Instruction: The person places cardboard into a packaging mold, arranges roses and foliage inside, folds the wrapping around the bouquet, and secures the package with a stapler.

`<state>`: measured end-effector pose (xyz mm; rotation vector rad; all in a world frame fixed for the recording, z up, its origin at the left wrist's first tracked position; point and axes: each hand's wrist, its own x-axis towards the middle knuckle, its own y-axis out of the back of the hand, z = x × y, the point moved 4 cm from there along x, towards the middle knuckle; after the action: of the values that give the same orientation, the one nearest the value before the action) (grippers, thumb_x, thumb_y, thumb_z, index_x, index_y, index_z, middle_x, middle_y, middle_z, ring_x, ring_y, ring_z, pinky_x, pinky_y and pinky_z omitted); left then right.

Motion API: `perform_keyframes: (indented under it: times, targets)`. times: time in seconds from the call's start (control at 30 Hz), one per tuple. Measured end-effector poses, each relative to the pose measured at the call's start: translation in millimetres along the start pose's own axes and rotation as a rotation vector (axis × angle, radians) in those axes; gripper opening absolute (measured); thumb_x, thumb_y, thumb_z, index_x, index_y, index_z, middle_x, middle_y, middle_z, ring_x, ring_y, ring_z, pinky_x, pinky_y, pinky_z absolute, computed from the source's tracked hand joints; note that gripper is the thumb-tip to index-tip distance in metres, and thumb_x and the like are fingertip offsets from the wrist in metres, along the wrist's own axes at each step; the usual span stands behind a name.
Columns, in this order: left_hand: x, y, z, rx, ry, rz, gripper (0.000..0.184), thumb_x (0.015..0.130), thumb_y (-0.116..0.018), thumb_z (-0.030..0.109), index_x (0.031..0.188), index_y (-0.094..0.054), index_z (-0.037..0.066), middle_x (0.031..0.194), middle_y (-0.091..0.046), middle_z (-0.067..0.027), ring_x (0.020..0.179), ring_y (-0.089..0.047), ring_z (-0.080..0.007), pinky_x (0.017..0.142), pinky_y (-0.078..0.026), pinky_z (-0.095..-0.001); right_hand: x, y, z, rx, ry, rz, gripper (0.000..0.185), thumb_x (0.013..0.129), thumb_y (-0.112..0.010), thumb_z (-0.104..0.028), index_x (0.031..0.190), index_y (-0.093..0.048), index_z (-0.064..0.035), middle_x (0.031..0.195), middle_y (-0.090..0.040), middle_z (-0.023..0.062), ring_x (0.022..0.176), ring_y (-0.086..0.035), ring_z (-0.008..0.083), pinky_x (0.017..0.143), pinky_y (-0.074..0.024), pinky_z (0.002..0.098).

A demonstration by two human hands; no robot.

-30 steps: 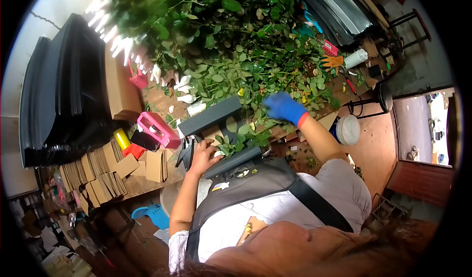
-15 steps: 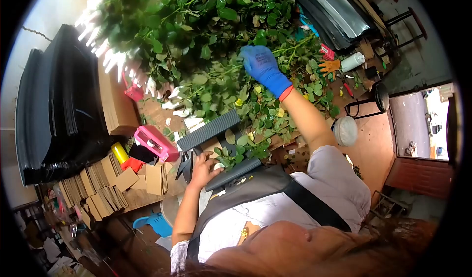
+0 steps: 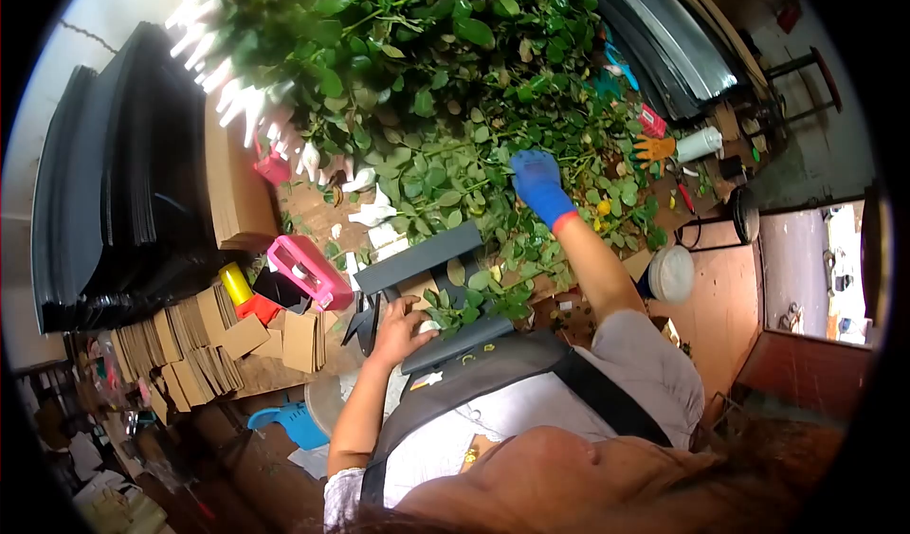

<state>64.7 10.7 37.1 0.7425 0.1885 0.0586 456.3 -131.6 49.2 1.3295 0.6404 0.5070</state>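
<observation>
My bare left hand (image 3: 396, 333) lies at the left end of a dark grey trough-shaped stand (image 3: 422, 257), its fingers bent around the white head (image 3: 429, 326) of a leafy rose stem (image 3: 488, 305). The leaves of that stem spread over the stand. In a blue glove with a red cuff, my right hand (image 3: 538, 181) is closed among the leaves at the near side of a big heap of rose stems (image 3: 427, 70). What its fingers grip is hidden. White-covered flower heads (image 3: 242, 103) line the heap's left side.
A pink tape dispenser (image 3: 308, 273) and stacked cardboard pieces (image 3: 204, 344) lie at left, below dark sheets (image 3: 123, 174). An orange glove (image 3: 654, 148), a white roll (image 3: 699, 144) and red-handled pruners (image 3: 685, 196) are at right. A white bucket (image 3: 670, 275) stands beyond the table edge.
My right hand has moved nearer to me over the heap, from its upper leaves to its near side. My left hand stays at the rose head on the stand. The view has shifted slightly.
</observation>
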Motion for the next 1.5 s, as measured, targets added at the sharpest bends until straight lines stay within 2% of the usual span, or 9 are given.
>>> perform_keyframes:
  times: [0.3, 0.4, 0.63, 0.9, 0.93, 1.1, 1.17, 1.23, 1.5]
  targets:
    - [-0.9, -4.6, -6.9, 0.031, -0.051, 0.019, 0.035, 0.075, -0.085, 0.032, 0.099, -0.074, 0.008, 0.130, -0.055, -0.0147, 0.118, -0.051, -0.0366, 0.100, -0.045, -0.0442, 58.6, 158.9, -14.3, -0.280, 0.166, 0.809, 0.043, 0.078, -0.073, -0.017, 0.121, -0.064, -0.0169, 0.118, -0.064, 0.0065, 0.108, -0.061, 0.0266, 0.092, -0.0487, 0.0401]
    - [0.1, -2.6, -3.7, 0.015, -0.023, -0.003, 0.035, 0.075, -0.085, 0.032, 0.097, -0.073, 0.008, 0.130, -0.055, -0.0149, 0.116, -0.052, -0.0371, 0.099, -0.045, -0.0439, 45.9, 167.4, -52.8, -0.066, 0.087, -0.034, 0.022, 0.088, -0.065, -0.022, 0.109, -0.071, -0.0153, 0.111, -0.070, 0.0128, 0.100, -0.069, 0.0278, 0.084, -0.0545, 0.0438]
    - [-0.3, -2.4, -4.4, -0.007, -0.030, 0.007, 0.036, 0.075, -0.085, 0.030, 0.101, -0.073, 0.008, 0.129, -0.054, -0.0156, 0.114, -0.051, -0.0370, 0.099, -0.043, -0.0439, 103.3, -159.1, -28.1, -0.210, 0.017, -0.161, 0.028, 0.090, -0.061, -0.026, 0.112, -0.067, -0.0107, 0.106, -0.071, 0.0094, 0.107, -0.067, 0.0276, 0.084, -0.0525, 0.0455]
    - [0.5, 0.7, -0.8, -0.032, -0.025, 0.012, 0.033, 0.076, -0.084, 0.030, 0.097, -0.073, 0.007, 0.131, -0.055, -0.0158, 0.117, -0.051, -0.0378, 0.099, -0.045, -0.0433, 25.7, 119.6, -47.7, 0.013, 0.118, 0.098, 0.027, 0.085, -0.060, -0.016, 0.111, -0.065, -0.0105, 0.106, -0.069, 0.0129, 0.095, -0.066, 0.0342, 0.085, -0.0487, 0.0409]
    - [0.3, 0.1, -1.1, -0.025, -0.040, 0.025, 0.033, 0.076, -0.084, 0.030, 0.097, -0.073, 0.007, 0.130, -0.055, -0.0159, 0.117, -0.051, -0.0378, 0.100, -0.045, -0.0433, 19.1, 108.7, -37.5, 0.272, 0.238, 0.506, 0.028, 0.084, -0.061, -0.016, 0.111, -0.066, -0.0119, 0.097, -0.070, 0.0114, 0.093, -0.066, 0.0339, 0.084, -0.0495, 0.0427]
    - [-1.9, -2.1, -6.1, -0.027, -0.046, -0.004, 0.035, 0.076, -0.084, 0.030, 0.099, -0.073, 0.007, 0.130, -0.054, -0.0159, 0.118, -0.050, -0.0367, 0.102, -0.043, -0.0442, 3.9, 134.7, -22.3, -0.038, 0.340, 0.362, 0.042, 0.077, -0.071, -0.015, 0.119, -0.064, -0.0167, 0.107, -0.063, 0.0076, 0.100, -0.059, 0.0305, 0.089, -0.0496, 0.0443]
    - [-1.4, -2.8, -6.3, 0.003, -0.059, 0.004, 0.035, 0.076, -0.083, 0.030, 0.099, -0.073, 0.007, 0.130, -0.054, -0.0168, 0.118, -0.051, -0.0378, 0.101, -0.043, -0.0438, -24.5, 174.1, -24.1, 0.007, 0.512, 0.770, 0.052, 0.078, -0.070, -0.013, 0.129, -0.061, -0.0188, 0.107, -0.064, 0.0070, 0.100, -0.059, 0.0293, 0.089, -0.0495, 0.0467]
    - [-3.5, -3.4, -7.7, -0.020, -0.058, 0.001, 0.034, 0.078, -0.082, 0.031, 0.099, -0.073, 0.007, 0.129, -0.054, -0.0168, 0.118, -0.050, -0.0368, 0.102, -0.042, -0.0432, -14.8, 137.3, -6.9, 0.055, 0.395, 0.417, 0.048, 0.083, -0.068, -0.012, 0.129, -0.063, -0.0229, 0.103, -0.070, 0.0068, 0.091, -0.066, 0.0303, 0.087, -0.0529, 0.0438]
    - [-4.5, -10.2, -14.3, -0.013, -0.062, 0.003, 0.030, 0.080, -0.081, 0.030, 0.097, -0.073, 0.007, 0.131, -0.053, -0.0164, 0.118, -0.051, -0.0366, 0.101, -0.044, -0.0430, -98.8, 233.3, 16.5, 0.480, 0.499, 0.589, 0.028, 0.089, -0.068, -0.011, 0.117, -0.072, -0.0116, 0.104, -0.073, 0.0102, 0.093, -0.069, 0.0269, 0.081, -0.0540, 0.0386]
